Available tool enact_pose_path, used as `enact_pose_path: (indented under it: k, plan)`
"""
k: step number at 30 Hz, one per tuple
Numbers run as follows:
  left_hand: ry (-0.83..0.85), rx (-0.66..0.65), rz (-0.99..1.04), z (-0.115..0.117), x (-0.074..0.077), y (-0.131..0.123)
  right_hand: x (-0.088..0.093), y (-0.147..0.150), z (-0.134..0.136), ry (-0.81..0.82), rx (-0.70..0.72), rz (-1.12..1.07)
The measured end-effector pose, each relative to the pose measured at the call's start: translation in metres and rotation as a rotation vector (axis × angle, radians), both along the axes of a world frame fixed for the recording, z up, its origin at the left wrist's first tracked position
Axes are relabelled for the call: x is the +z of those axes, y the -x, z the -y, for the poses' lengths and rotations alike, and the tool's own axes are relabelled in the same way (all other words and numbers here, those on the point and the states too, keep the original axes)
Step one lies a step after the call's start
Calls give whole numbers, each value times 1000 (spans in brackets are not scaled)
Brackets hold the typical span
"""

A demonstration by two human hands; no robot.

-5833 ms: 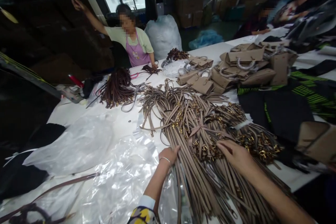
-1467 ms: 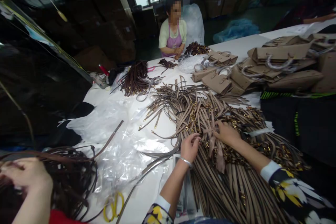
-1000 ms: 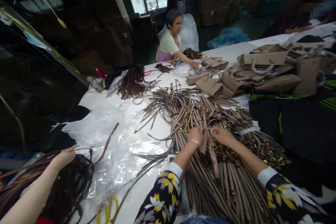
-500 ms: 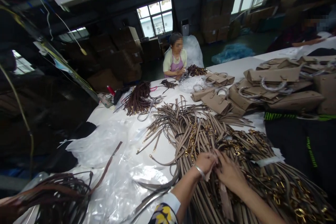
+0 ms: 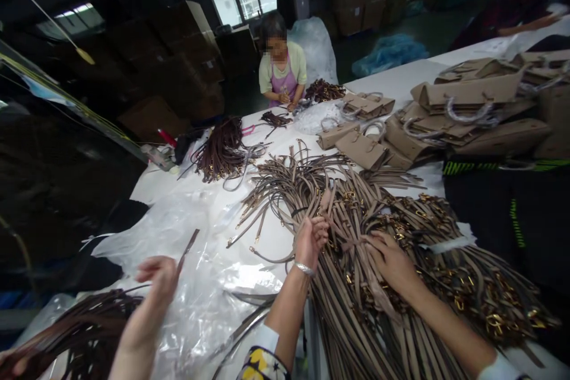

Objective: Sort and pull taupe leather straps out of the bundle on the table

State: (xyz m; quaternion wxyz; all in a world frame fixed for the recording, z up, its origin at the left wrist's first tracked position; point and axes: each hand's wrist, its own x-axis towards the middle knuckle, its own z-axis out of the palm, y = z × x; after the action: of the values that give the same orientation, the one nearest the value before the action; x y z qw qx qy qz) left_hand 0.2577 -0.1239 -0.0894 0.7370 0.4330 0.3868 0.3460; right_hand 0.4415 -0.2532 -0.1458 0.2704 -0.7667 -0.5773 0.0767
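A big bundle of taupe leather straps (image 5: 332,291) with gold buckles lies before me, with a dull brown tie strip (image 5: 354,244) knotted around it. My left hand (image 5: 313,238), wearing a silver bracelet, is closed beside the knot with curled fingers on one part of the strip, whose end sticks up past them. At the knot's right side, my right hand (image 5: 389,258) pinches the strip between thumb and fingers, its palm down over the straps. More straps with gold clasps (image 5: 463,297), bound by a pale band (image 5: 454,240), lie to the right.
Taupe handbags (image 5: 467,95) are piled at the back right, beside black cloth (image 5: 490,231). Clear plastic sheeting (image 5: 178,231) covers the left of the table. A co-worker's hand (image 5: 154,297) reaches in by dark brown straps (image 5: 89,332). Another person (image 5: 282,71) works across the table.
My hands have moved apart from their meeting point, left hand up and left, right hand slightly up, exposing the knot. A co-worker's hand has come in at lower left. The view has shifted downward.
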Motion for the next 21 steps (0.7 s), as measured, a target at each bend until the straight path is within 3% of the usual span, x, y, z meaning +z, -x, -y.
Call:
enact_pose_path:
  k: [3, 7, 9, 12, 18, 21]
  plan:
    - [-233, -103, -314, 17, -26, -4, 11, -11, -10, 56, 181, 87]
    - [-406, -169, -425, 39, -41, -21, 32, -12, -25, 176, 396, 127]
    - [-530, -200, -512, 46, -41, -28, 36, -11, -28, 192, 404, 4]
    - [-656, -242, -581, 50, -38, -36, 34, -19, -29, 112, 276, -360]
    - [-116, -130, -112, 28, -35, -27, 31, -57, -12, -127, -125, -734]
    - [-2, 40, -58, 5, -37, -2, 33, -62, 5, -194, -290, -919]
